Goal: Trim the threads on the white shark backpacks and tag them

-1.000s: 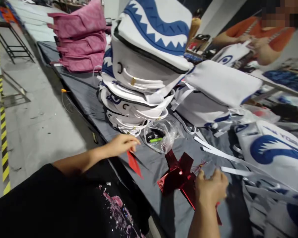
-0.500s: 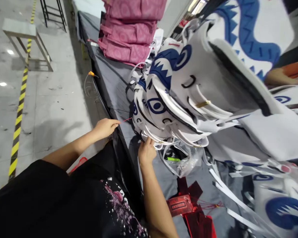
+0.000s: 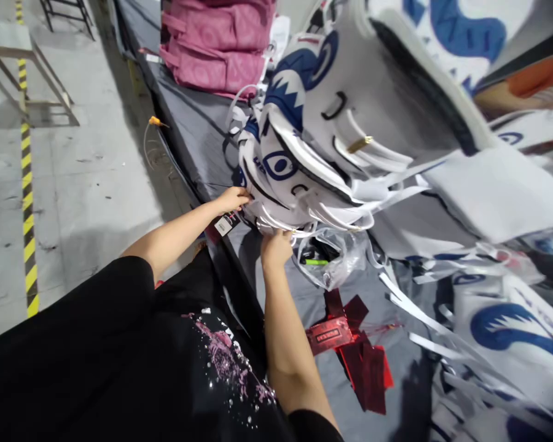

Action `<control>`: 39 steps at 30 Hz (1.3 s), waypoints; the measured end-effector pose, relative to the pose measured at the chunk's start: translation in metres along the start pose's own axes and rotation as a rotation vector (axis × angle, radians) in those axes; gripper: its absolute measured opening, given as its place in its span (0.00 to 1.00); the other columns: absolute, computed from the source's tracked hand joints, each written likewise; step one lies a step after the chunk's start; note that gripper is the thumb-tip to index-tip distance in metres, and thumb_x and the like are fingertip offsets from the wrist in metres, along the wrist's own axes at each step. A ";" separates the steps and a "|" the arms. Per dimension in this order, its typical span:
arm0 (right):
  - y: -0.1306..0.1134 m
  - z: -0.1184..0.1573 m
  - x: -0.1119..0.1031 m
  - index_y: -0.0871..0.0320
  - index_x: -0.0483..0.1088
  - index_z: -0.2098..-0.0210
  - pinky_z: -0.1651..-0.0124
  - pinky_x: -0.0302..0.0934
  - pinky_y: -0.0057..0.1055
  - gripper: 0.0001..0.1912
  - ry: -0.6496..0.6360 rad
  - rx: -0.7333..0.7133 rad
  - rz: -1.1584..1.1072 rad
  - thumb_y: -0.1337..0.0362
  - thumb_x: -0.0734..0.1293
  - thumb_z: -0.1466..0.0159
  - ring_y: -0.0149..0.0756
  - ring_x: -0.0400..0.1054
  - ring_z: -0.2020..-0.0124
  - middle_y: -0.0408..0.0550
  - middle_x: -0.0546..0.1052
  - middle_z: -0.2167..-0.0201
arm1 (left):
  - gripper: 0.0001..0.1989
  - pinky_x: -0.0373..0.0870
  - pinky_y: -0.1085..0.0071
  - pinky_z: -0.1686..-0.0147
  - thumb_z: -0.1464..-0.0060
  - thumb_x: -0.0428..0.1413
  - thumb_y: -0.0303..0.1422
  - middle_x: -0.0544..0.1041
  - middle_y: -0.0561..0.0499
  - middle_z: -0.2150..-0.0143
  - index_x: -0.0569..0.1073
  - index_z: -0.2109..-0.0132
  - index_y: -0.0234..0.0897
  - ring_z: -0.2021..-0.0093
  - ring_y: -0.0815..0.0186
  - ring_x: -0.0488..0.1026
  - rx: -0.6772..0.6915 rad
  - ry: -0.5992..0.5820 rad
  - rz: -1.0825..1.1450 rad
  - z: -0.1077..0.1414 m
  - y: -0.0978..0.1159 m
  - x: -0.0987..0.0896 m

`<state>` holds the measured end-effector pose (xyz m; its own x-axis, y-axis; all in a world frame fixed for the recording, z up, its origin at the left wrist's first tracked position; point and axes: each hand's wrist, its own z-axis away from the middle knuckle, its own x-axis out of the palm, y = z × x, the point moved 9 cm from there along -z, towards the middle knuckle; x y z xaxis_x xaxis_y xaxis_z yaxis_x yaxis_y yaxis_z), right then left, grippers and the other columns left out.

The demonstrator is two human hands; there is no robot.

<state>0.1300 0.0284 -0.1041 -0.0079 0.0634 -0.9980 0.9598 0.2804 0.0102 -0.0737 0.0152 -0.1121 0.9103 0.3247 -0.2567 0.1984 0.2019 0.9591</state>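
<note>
White bags with blue eye and teeth patterns (image 3: 281,166) are stacked on the grey-covered table. My left hand (image 3: 235,199) has its fingers closed at the lower left edge of the stack; what they pinch is too small to make out. Just below that hand hangs a black and white tag (image 3: 225,223). My right hand (image 3: 276,245) is at the front edge of the lowest bag, beside the white handles, its fingers bent round the edge and partly hidden under it.
Pink bags (image 3: 219,49) are piled farther back. Right of my right hand lie a clear plastic bag (image 3: 336,261) and red tags (image 3: 334,334). More white bags (image 3: 516,331) lie at the right, near another person's arm (image 3: 493,98). A stool (image 3: 9,40) stands on the floor.
My left hand has moved from the table's edge, where it pulled a thin red string, up to the bags. A black and white tag now shows below it. My right hand stays at the bags.
</note>
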 end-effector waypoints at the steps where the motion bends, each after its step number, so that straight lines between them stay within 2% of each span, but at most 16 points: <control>1: 0.002 -0.002 0.002 0.61 0.66 0.47 0.62 0.64 0.32 0.16 -0.016 -0.001 -0.003 0.59 0.59 0.30 0.42 0.75 0.58 0.63 0.67 0.46 | 0.05 0.71 0.75 0.68 0.42 0.52 0.24 0.77 0.49 0.65 0.74 0.62 0.30 0.70 0.72 0.70 0.017 -0.009 0.002 -0.007 0.005 0.006; 4: 0.011 -0.003 0.008 0.58 0.67 0.48 0.65 0.61 0.29 0.13 -0.068 -0.024 -0.028 0.63 0.60 0.30 0.37 0.74 0.63 0.56 0.71 0.52 | 0.04 0.71 0.74 0.68 0.45 0.54 0.25 0.76 0.50 0.67 0.74 0.66 0.30 0.70 0.71 0.69 0.078 -0.033 -0.007 -0.014 0.019 0.015; 7: 0.033 0.002 0.006 0.54 0.68 0.48 0.66 0.58 0.28 0.12 -0.092 -0.081 -0.062 0.63 0.61 0.31 0.36 0.73 0.63 0.51 0.72 0.52 | 0.07 0.73 0.74 0.67 0.43 0.52 0.27 0.76 0.49 0.65 0.75 0.66 0.31 0.68 0.70 0.70 0.120 -0.069 -0.002 -0.003 0.031 0.023; 12: 0.096 0.021 -0.003 0.57 0.71 0.50 0.64 0.57 0.30 0.13 -0.131 -0.043 -0.061 0.64 0.60 0.31 0.37 0.71 0.63 0.54 0.72 0.52 | 0.07 0.76 0.73 0.66 0.43 0.53 0.27 0.78 0.48 0.63 0.76 0.64 0.30 0.65 0.69 0.73 0.125 -0.267 0.025 0.028 0.049 0.057; 14: 0.107 0.029 -0.008 0.59 0.71 0.50 0.61 0.59 0.32 0.14 -0.116 -0.001 -0.061 0.65 0.59 0.31 0.39 0.71 0.60 0.57 0.71 0.50 | 0.06 0.76 0.73 0.68 0.45 0.55 0.27 0.79 0.48 0.63 0.77 0.64 0.30 0.67 0.69 0.73 0.116 -0.340 0.031 0.037 0.053 0.067; 16: 0.106 0.036 -0.012 0.61 0.71 0.50 0.56 0.61 0.34 0.14 -0.053 0.051 -0.213 0.66 0.60 0.33 0.41 0.70 0.56 0.59 0.69 0.47 | 0.06 0.75 0.74 0.69 0.45 0.55 0.26 0.80 0.48 0.63 0.76 0.63 0.29 0.68 0.70 0.73 0.103 -0.373 0.033 0.042 0.052 0.067; 18: 0.100 0.043 -0.011 0.62 0.71 0.53 0.53 0.62 0.34 0.13 0.043 0.133 -0.543 0.65 0.63 0.36 0.43 0.68 0.52 0.60 0.68 0.45 | 0.05 0.74 0.76 0.70 0.45 0.54 0.26 0.80 0.48 0.62 0.75 0.64 0.30 0.68 0.70 0.74 0.084 -0.368 0.033 0.043 0.046 0.056; 21: 0.087 0.049 0.002 0.62 0.68 0.54 0.58 0.65 0.32 0.16 0.114 0.248 -0.901 0.56 0.61 0.35 0.40 0.70 0.53 0.60 0.71 0.49 | 0.05 0.70 0.80 0.75 0.43 0.53 0.27 0.79 0.48 0.65 0.73 0.65 0.31 0.67 0.70 0.77 0.021 -0.319 0.008 0.047 0.026 0.034; 23: 0.073 0.046 0.019 0.60 0.66 0.54 0.65 0.65 0.30 0.20 0.025 0.302 -1.111 0.50 0.56 0.33 0.37 0.72 0.60 0.58 0.74 0.53 | 0.06 0.65 0.82 0.79 0.42 0.52 0.27 0.79 0.47 0.66 0.72 0.66 0.31 0.71 0.71 0.77 -0.039 -0.277 -0.026 0.053 0.007 0.021; 25: 0.049 0.038 0.039 0.57 0.66 0.58 0.69 0.66 0.29 0.23 -0.190 0.339 -1.471 0.43 0.56 0.34 0.36 0.73 0.64 0.54 0.76 0.58 | 0.06 0.63 0.82 0.81 0.41 0.51 0.26 0.80 0.46 0.63 0.72 0.64 0.31 0.75 0.73 0.75 -0.100 -0.248 -0.059 0.061 -0.013 0.015; 27: 0.024 0.028 0.048 0.56 0.67 0.63 0.69 0.67 0.29 0.25 -0.423 0.358 -1.764 0.38 0.59 0.37 0.37 0.74 0.64 0.52 0.78 0.61 | 0.09 0.61 0.81 0.82 0.41 0.50 0.26 0.81 0.45 0.59 0.73 0.56 0.32 0.78 0.74 0.73 -0.151 -0.239 -0.089 0.069 -0.030 0.014; 29: 0.015 0.017 0.047 0.56 0.67 0.67 0.69 0.68 0.27 0.27 -0.499 0.390 -1.835 0.37 0.59 0.37 0.36 0.74 0.63 0.52 0.78 0.64 | 0.15 0.60 0.80 0.84 0.40 0.50 0.26 0.81 0.45 0.58 0.72 0.47 0.35 0.79 0.74 0.72 -0.184 -0.250 -0.116 0.076 -0.042 0.016; 31: 0.021 0.007 0.042 0.56 0.68 0.70 0.70 0.67 0.25 0.27 -0.453 0.439 -1.807 0.39 0.56 0.34 0.34 0.74 0.64 0.52 0.79 0.65 | 0.19 0.59 0.80 0.85 0.41 0.50 0.27 0.81 0.45 0.58 0.71 0.43 0.37 0.80 0.72 0.72 -0.197 -0.263 -0.150 0.079 -0.049 0.017; 35: 0.036 -0.003 0.030 0.57 0.70 0.71 0.71 0.66 0.26 0.28 -0.351 0.482 -1.741 0.44 0.51 0.32 0.33 0.74 0.69 0.52 0.80 0.67 | 0.20 0.61 0.76 0.82 0.44 0.52 0.26 0.82 0.47 0.59 0.75 0.45 0.39 0.79 0.71 0.72 -0.180 -0.263 -0.250 0.078 -0.050 0.014; 37: 0.041 -0.006 0.026 0.57 0.70 0.72 0.70 0.66 0.27 0.28 -0.342 0.493 -1.704 0.45 0.50 0.32 0.33 0.74 0.70 0.52 0.80 0.67 | 0.20 0.66 0.74 0.76 0.45 0.53 0.26 0.82 0.49 0.61 0.77 0.46 0.40 0.76 0.68 0.73 -0.151 -0.248 -0.310 0.075 -0.045 0.015; 39: 0.045 -0.011 0.021 0.57 0.70 0.73 0.69 0.67 0.30 0.28 -0.329 0.491 -1.676 0.45 0.51 0.33 0.34 0.74 0.71 0.52 0.80 0.68 | 0.19 0.69 0.71 0.67 0.46 0.53 0.25 0.82 0.49 0.64 0.79 0.49 0.41 0.68 0.63 0.76 -0.115 -0.226 -0.372 0.069 -0.039 0.017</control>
<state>0.1696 0.0525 -0.1236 -0.9814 -0.1565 0.1108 -0.0287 -0.4519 -0.8916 -0.0404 -0.0511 -0.1453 0.8437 0.0031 -0.5368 0.4972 0.3723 0.7837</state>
